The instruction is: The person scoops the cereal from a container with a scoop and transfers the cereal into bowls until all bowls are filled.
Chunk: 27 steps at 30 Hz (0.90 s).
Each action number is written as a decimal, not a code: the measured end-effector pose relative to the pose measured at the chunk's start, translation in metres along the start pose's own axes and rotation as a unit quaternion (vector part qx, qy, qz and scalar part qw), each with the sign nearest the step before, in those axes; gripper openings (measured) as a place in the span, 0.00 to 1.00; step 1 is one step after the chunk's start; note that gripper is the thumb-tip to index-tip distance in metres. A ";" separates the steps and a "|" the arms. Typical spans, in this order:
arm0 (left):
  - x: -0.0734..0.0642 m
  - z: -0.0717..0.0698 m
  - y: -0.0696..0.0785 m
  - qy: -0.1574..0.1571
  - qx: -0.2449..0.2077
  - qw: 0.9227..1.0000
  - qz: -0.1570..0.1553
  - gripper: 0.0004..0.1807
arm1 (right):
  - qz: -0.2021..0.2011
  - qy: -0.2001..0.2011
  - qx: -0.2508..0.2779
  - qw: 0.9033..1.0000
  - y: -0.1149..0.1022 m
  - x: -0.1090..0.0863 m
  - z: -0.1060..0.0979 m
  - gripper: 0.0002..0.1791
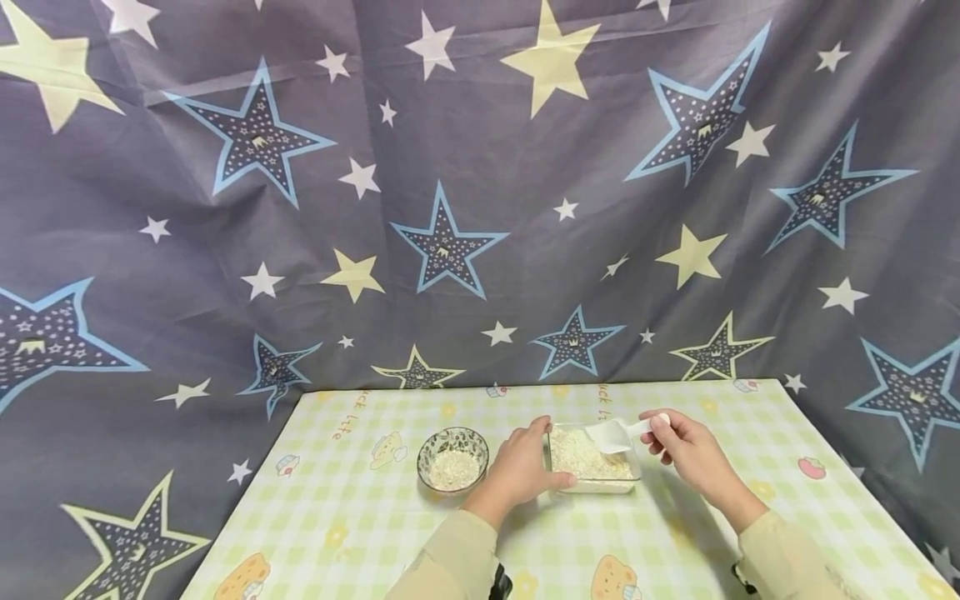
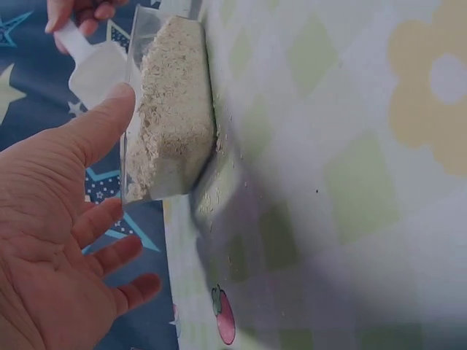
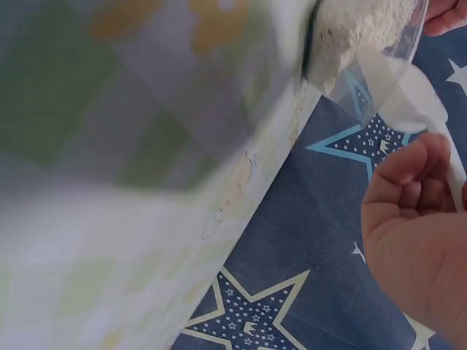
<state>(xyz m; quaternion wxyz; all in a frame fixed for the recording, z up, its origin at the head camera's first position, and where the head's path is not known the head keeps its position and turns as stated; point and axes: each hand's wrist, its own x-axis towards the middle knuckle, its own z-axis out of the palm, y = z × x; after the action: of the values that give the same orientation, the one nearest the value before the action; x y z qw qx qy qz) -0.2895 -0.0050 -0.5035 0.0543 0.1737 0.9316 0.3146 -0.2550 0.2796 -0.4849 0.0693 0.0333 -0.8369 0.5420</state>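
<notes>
A clear rectangular glass container (image 1: 597,485) filled with pale oat-like flakes (image 2: 175,87) stands on the table. My left hand (image 1: 519,468) spans its left end, thumb on the front rim and fingers toward the back corner; the lower fingers (image 2: 124,255) spread loosely beside it. With my right hand (image 1: 686,450) I pinch the handle of a white scoop (image 1: 609,435). Its tilted bowl lies over the right part of the flakes, at the container's rim. Left of my left hand sits a patterned bowl (image 1: 426,469) with some of the same flakes inside.
A green-checked tablecloth (image 1: 360,533) with cartoon prints covers the table. Stray flakes (image 2: 211,200) lie on it beside the container. Behind the table hangs a dark curtain (image 1: 480,150) printed with stars.
</notes>
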 end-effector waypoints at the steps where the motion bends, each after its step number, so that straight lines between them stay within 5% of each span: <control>1: 0.000 0.000 0.001 -0.001 0.002 1.000 -0.002 0.58 | -0.004 -0.008 -0.005 1.000 0.000 0.002 -0.001 0.21; 16: 0.006 0.002 0.005 -0.002 0.035 0.999 -0.011 0.60 | 0.070 -0.117 0.056 0.989 0.011 0.028 -0.009 0.25; 27: 0.003 -0.001 0.003 0.009 0.031 0.999 -0.012 0.60 | 0.180 -0.107 0.135 0.968 0.025 0.017 0.004 0.20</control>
<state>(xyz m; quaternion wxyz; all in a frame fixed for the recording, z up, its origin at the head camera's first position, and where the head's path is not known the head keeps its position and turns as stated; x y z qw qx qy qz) -0.2915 -0.0027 -0.5007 0.0445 0.1612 0.9435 0.2860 -0.2750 0.2863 -0.5066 -0.1245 -0.0514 -0.7506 0.6468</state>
